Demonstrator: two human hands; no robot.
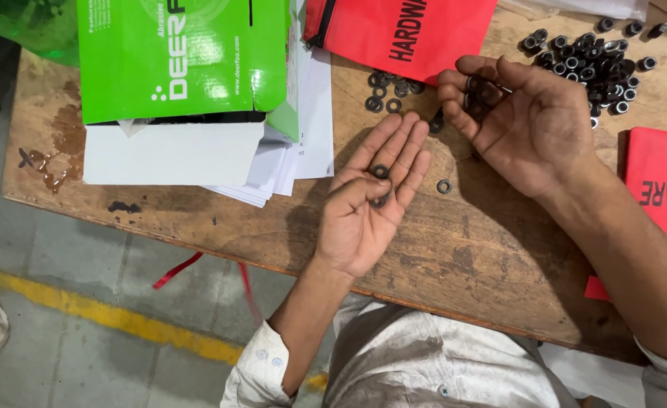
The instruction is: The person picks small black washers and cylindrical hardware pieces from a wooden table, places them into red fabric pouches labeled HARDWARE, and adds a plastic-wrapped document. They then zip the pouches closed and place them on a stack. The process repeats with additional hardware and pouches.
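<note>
My left hand [370, 198] lies palm up over the wooden table [454, 249], fingers loosely curled around a couple of small black washers [379, 172] resting on the fingers. My right hand [526, 117] is also palm up, further back, cupping several black washers [478, 94] in its fingers. A single loose washer [444, 186] lies on the table between the two hands. More washers [385, 91] sit in a small scatter just beyond my left fingertips.
A heap of metal nuts [590, 64] lies at the back right. A red pouch [405, 30] sits at the back, another red pouch [662, 189] at the right edge. A green box [179, 57] on white papers [273, 162] fills the left.
</note>
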